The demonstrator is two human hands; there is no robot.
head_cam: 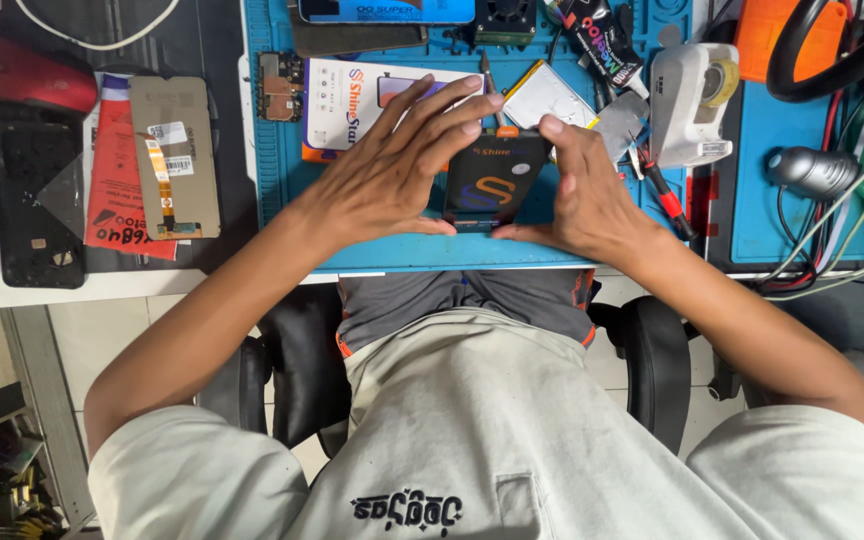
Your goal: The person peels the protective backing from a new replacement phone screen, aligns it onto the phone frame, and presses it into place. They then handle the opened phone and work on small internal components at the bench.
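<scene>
A dark flat phone-sized package [492, 185] with an orange swirl and a printed cover lies on the blue work mat [372, 245]. My left hand [392, 165] grips its left edge, fingers spread over the top. My right hand [582, 190] holds its right edge, thumb at the lower corner and forefinger at the top corner. Both hands rest low over the mat near the desk's front edge.
A white and orange flat box [347, 100] lies behind the left hand. A screen panel with flex cable [174, 155], a red packet [117, 190] and a black phone [37, 200] lie at left. White tape dispenser [690, 100], red-handled screwdriver [664, 195], silver battery [549, 95] and cables [832, 250] crowd the right.
</scene>
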